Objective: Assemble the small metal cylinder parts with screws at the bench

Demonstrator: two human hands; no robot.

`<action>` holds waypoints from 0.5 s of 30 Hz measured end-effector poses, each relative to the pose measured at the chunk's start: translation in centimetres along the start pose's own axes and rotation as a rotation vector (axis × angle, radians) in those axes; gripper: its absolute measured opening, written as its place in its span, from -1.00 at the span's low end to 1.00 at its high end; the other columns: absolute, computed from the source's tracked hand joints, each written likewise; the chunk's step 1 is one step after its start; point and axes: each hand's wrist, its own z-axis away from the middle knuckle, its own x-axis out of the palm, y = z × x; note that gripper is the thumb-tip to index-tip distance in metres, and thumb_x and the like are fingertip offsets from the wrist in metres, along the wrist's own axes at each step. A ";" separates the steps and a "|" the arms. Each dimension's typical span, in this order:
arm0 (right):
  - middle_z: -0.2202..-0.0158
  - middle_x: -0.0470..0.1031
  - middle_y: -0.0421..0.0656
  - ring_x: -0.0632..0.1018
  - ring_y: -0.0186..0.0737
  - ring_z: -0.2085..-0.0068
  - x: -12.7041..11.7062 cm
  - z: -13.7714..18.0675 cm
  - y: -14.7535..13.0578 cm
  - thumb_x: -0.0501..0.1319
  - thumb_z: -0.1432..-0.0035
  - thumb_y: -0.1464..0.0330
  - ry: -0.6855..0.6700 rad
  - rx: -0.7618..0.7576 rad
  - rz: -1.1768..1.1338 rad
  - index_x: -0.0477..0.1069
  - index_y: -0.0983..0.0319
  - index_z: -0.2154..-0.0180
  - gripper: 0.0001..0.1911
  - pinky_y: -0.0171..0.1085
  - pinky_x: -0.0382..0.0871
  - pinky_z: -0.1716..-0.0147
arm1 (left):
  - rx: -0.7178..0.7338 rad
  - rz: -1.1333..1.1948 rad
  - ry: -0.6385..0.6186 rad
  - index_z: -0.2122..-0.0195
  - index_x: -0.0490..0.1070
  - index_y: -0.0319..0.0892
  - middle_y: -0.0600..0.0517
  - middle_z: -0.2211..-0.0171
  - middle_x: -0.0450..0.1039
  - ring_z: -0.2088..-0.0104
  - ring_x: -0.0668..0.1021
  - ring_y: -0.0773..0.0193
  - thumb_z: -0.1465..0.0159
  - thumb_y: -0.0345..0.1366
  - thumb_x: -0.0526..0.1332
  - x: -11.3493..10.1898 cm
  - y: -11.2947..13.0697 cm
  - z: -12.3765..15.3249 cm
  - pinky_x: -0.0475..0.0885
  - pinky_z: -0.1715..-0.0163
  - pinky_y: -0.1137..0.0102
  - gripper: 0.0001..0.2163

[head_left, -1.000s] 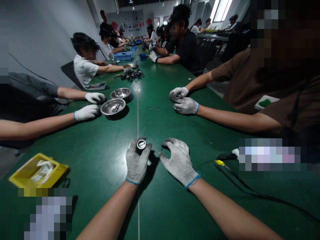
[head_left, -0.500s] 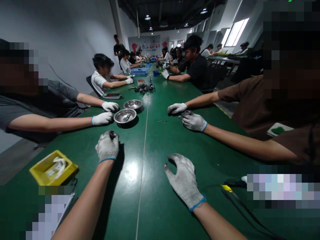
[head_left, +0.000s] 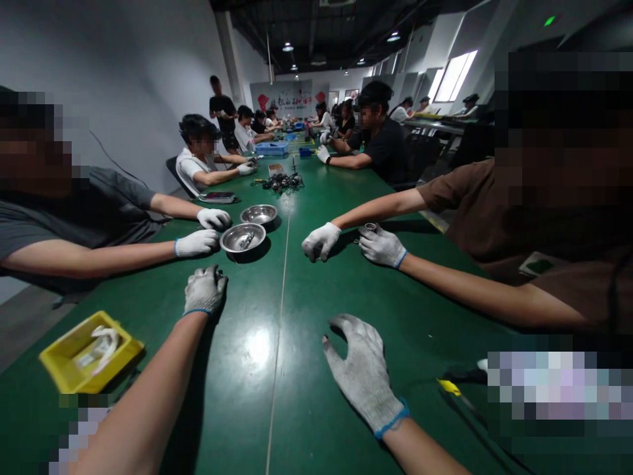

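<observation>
My left hand (head_left: 205, 290), in a grey knit glove, is stretched out over the green table (head_left: 291, 310) with its fingers curled shut. What is inside them is hidden. It lies just short of a steel bowl (head_left: 242, 237) that holds a few small metal parts. My right hand (head_left: 361, 369), also gloved, rests on the table nearer to me with thumb and fingers apart and nothing in it.
A second steel bowl (head_left: 258, 214) stands behind the first. A co-worker's gloved hands (head_left: 196, 243) lie left of the bowls, another's (head_left: 321, 241) at the right. A yellow tray (head_left: 59, 369) sits near left, a yellow-tipped tool with cable (head_left: 450, 386) near right.
My left hand, which held a round metal part up in front of me, has reached forward and left toward the bowl. The view has tilted up. My right hand has stayed on the table.
</observation>
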 end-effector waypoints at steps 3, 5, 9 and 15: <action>-0.01 0.59 -0.03 0.55 0.09 -0.06 0.0 0.0 0.1 0.26 -0.22 0.32 -0.010 0.006 0.005 0.52 0.14 0.03 -0.73 0.05 0.35 -0.12 | 0.028 0.018 -0.003 -0.33 0.35 -0.25 -0.36 -0.14 0.42 -0.12 0.48 -0.24 -0.40 -0.11 0.03 0.0 -0.1 0.0 0.43 -0.06 0.09 -0.46; 0.00 0.60 -0.03 0.55 0.08 -0.05 0.1 -0.1 0.1 0.26 -0.22 0.32 -0.006 0.010 0.009 0.51 0.16 0.03 -0.73 0.05 0.35 -0.12 | 0.031 0.031 -0.002 -0.32 0.37 -0.25 -0.36 -0.16 0.42 -0.13 0.47 -0.24 -0.40 -0.12 0.03 -0.1 -0.1 0.1 0.42 -0.08 0.08 -0.47; 0.02 0.61 -0.02 0.57 0.08 -0.03 0.1 -0.2 0.2 0.25 -0.23 0.31 -0.001 0.033 -0.003 0.49 0.18 -0.01 -0.69 0.05 0.37 -0.11 | 0.021 0.045 0.006 -0.33 0.36 -0.29 -0.38 -0.16 0.41 -0.14 0.47 -0.26 -0.40 -0.11 0.04 -0.2 0.1 0.5 0.42 -0.09 0.07 -0.45; 0.01 0.61 0.00 0.57 0.10 -0.05 0.1 -0.4 0.3 0.23 -0.26 0.29 0.014 0.092 -0.051 0.47 0.20 -0.04 -0.67 0.06 0.38 -0.12 | 0.027 0.029 0.206 -0.28 0.40 -0.29 -0.38 -0.14 0.41 -0.13 0.44 -0.33 -0.30 -0.01 0.19 -0.6 0.8 1.8 0.36 -0.10 -0.04 -0.39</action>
